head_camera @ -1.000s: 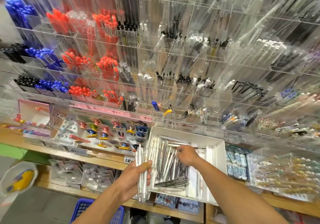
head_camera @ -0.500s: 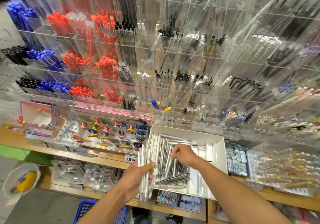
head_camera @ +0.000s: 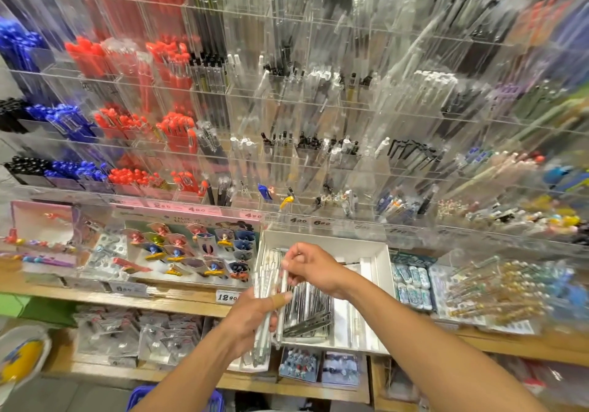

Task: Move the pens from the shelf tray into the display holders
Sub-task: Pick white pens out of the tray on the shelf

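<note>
Gripping a bundle of clear pens (head_camera: 266, 303) upright, the left hand (head_camera: 251, 319) had its grip curled fully around them. The right hand (head_camera: 314, 268) pinched one pen's top just above the white shelf tray (head_camera: 379, 271), below the acrylic display holders (head_camera: 302, 118).

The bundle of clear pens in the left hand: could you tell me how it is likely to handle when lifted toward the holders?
The bundle of clear pens looks stiff and probably light: slim plastic barrels. Smooth and loose in the left hand, they may slide past one another. The right hand pinching their tops likely steadies them.
</note>
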